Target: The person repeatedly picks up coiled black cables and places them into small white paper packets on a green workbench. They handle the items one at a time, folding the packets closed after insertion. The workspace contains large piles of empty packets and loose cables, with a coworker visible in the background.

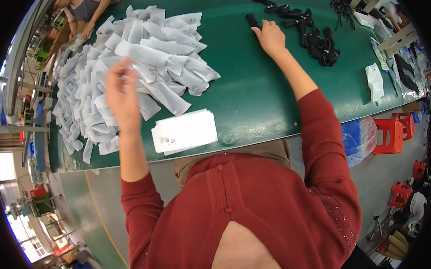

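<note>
My left hand [121, 94] is over the near right part of a big heap of slim whitish translucent bags [147, 51]. Its fingers are smeared by motion, and whether they hold anything cannot be made out. Farther off, right of the heap, my right hand [271, 38] closes its thumb and fingers on one end of a small black bundle [251, 20]. The bundle looks like a folded strap or cord. More black bundles [316, 43] lie in a loose row just right of that hand. In front of me, by the table edge, rests a stack of flat white bags [184, 132] with small print.
The green table [245, 93] has its near edge against my body. A white packet [374, 82] and clear bags lie at its right end. Red stools [387, 136] and a blue plastic-wrapped bundle [355, 139] stand below. A co-worker's hand [88, 30] is beyond the heap.
</note>
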The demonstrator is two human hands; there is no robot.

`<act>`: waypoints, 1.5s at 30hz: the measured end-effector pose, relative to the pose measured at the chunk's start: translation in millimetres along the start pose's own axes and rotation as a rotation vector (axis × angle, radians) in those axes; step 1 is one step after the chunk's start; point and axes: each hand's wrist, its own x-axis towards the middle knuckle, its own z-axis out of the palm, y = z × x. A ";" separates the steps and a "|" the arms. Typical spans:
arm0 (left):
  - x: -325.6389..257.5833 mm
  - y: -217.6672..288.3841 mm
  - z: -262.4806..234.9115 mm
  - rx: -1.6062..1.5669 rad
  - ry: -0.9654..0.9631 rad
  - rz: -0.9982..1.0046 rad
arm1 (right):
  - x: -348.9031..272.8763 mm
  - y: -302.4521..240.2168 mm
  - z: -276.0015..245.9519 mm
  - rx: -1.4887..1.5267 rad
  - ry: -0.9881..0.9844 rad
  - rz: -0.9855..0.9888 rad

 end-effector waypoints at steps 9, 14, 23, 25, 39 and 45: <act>-149.1 -4.1 32.7 0.142 -0.637 0.074 | -38.5 -26.1 -44.9 0.695 -0.286 0.307; -158.1 -7.5 37.8 0.080 -0.549 -0.099 | -103.4 -75.9 -131.6 1.029 -0.515 0.134; -157.1 -14.9 32.9 -0.156 -0.439 -0.396 | -155.1 -85.3 -183.2 0.899 -0.552 -0.320; -157.0 -15.3 32.5 -0.163 -0.441 -0.382 | -156.0 -84.9 -184.1 0.877 -0.564 -0.385; -137.0 2.8 35.5 0.004 -0.477 0.004 | -152.5 -115.4 -156.4 1.192 -0.803 -0.187; -108.7 5.2 23.6 -0.031 -0.474 -0.134 | -140.9 -118.2 -154.0 1.172 -0.433 -0.598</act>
